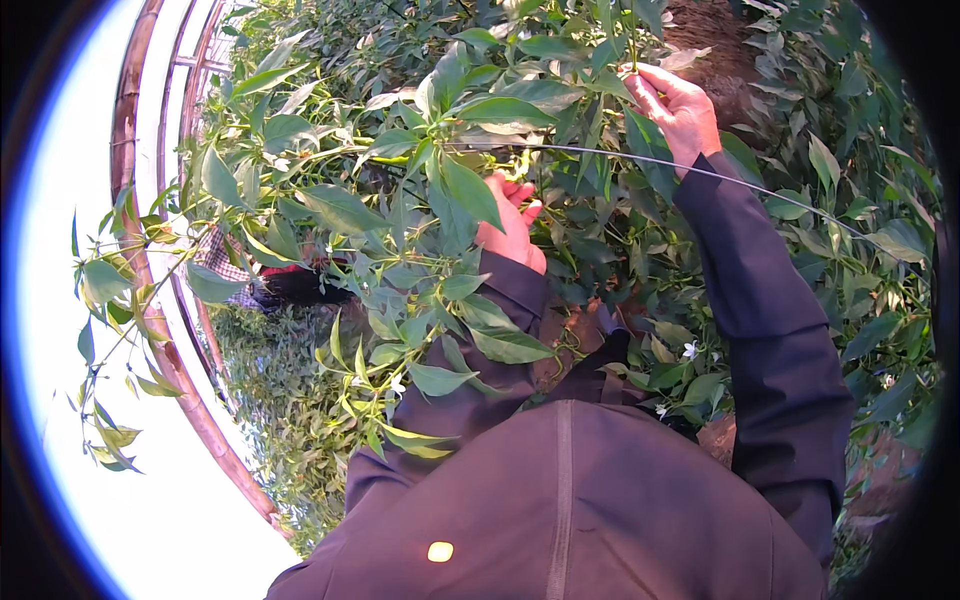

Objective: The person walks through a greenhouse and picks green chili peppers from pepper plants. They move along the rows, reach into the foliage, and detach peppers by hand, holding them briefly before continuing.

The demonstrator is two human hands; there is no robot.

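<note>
Pepper plants (502, 112) with broad green leaves surround both hands. My right hand (679, 112) is raised at the upper right, its thumb and index finger pinched on a thin green stem (634, 52). Lower and to the left, my left hand (512, 229) is among the leaves with its fingers curled. Foliage partly covers it, and whether anything lies between those fingers cannot be made out. A thin wire (600, 151) passes above my left hand and crosses in front of my right sleeve.
Leafy branches (345, 210) reach across the left side, in front of my left arm. Curved bamboo poles (176, 367) stand against bright light at far left. Another person (292, 281) is partly hidden behind leaves. White flowers (690, 350) and bare soil (709, 45) show between plants.
</note>
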